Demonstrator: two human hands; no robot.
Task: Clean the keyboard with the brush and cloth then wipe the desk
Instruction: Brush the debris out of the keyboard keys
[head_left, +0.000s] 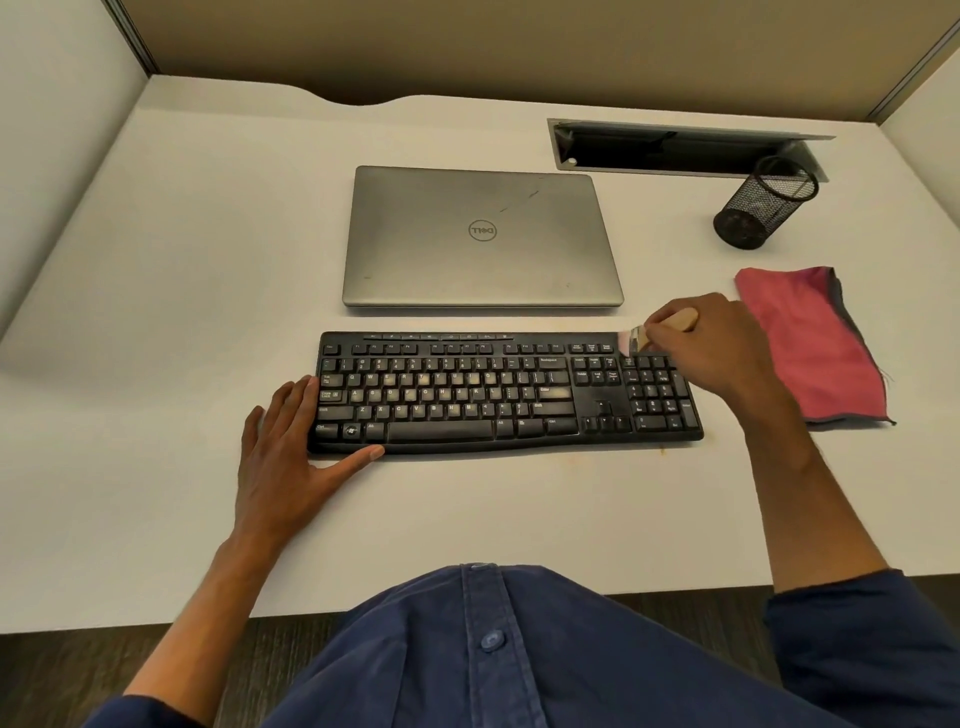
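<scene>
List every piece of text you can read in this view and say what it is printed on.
"DELL": round logo on the closed laptop lid, seen upside down.
"Q W E R T Y", "Enter", "Backspace": legends on the keyboard; the remaining key legends are too small or blurred.
Nothing readable on the cloth or brush.

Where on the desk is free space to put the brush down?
The desk is bare left of the laptop and keyboard, and along the front edge below the keyboard. The right side is crowded: cloth, mesh pen cup, and the right hand holding the brush.
</scene>
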